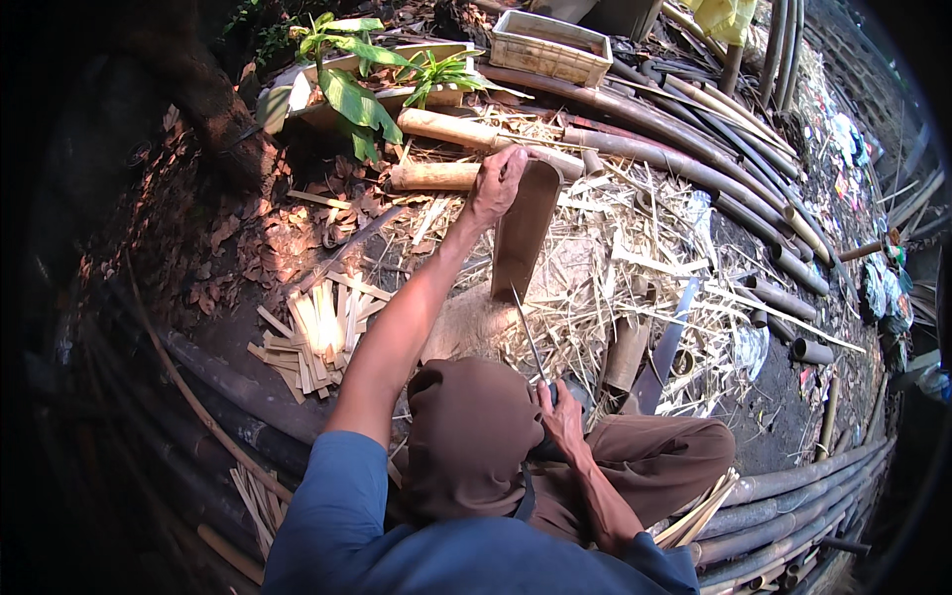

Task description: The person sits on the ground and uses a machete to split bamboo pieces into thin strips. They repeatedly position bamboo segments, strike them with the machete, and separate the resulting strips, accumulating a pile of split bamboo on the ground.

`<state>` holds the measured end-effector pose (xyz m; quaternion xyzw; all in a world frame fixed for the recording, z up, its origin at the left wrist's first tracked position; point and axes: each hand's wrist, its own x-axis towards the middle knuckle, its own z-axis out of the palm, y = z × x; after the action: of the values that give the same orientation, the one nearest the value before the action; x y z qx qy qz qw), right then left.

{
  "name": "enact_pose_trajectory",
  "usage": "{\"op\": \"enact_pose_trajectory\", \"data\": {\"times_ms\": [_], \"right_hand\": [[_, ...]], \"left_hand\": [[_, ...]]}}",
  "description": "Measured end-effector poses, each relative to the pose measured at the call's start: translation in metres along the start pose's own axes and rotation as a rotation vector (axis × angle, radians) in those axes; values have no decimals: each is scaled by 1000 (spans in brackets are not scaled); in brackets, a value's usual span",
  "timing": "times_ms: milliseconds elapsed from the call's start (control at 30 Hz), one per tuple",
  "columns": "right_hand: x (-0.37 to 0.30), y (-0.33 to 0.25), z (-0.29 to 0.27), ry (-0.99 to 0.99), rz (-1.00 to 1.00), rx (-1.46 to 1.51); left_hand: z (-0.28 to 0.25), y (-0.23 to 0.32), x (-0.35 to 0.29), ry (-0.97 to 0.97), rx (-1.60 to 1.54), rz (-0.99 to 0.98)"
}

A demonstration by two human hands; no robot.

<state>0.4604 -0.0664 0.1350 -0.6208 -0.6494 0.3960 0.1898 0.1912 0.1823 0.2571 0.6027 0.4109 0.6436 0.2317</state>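
A split length of bamboo (528, 233) stands tilted in front of me, its hollow inner face turned toward me. My left hand (499, 185) is closed on its upper left edge. Low down by my knee, my right hand (562, 416) wraps round the handle of a knife. The thin knife blade (528, 335) points up and away, its tip at the lower end of the bamboo piece. Whether tip and bamboo touch, I cannot tell. To the right of the knife, a handsaw (666, 355) with a broad blade lies among shavings beside a bamboo tube (626, 354).
Left of my left forearm lies a heap of pale split strips (322, 332). Bamboo shavings (595, 268) cover the ground ahead. Long poles (684, 149) curve along the far right, and more poles (793, 506) lie at lower right. A plastic crate (551, 50) and green plants (352, 94) are at the back.
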Motion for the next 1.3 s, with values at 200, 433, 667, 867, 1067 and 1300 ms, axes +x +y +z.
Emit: {"op": "enact_pose_trajectory", "data": {"times_ms": [200, 433, 667, 867, 1067, 1300], "right_hand": [[-32, -34, -20, 25, 23, 134], [-12, 47, -2, 129, 217, 349], [28, -17, -40, 339, 40, 337], [21, -66, -68, 414, -105, 319], [54, -143, -26, 208, -259, 477], [120, -207, -53, 343, -623, 632]], "left_hand": [[-44, -5, 6, 484, -11, -48], [-73, -7, -87, 526, -528, -737], [-57, -147, -245, 631, -793, -1241], [15, -14, -229, 100, 121, -368], [-11, 60, -196, -119, 294, -1], [-92, 49, -184, 384, -114, -361]]}}
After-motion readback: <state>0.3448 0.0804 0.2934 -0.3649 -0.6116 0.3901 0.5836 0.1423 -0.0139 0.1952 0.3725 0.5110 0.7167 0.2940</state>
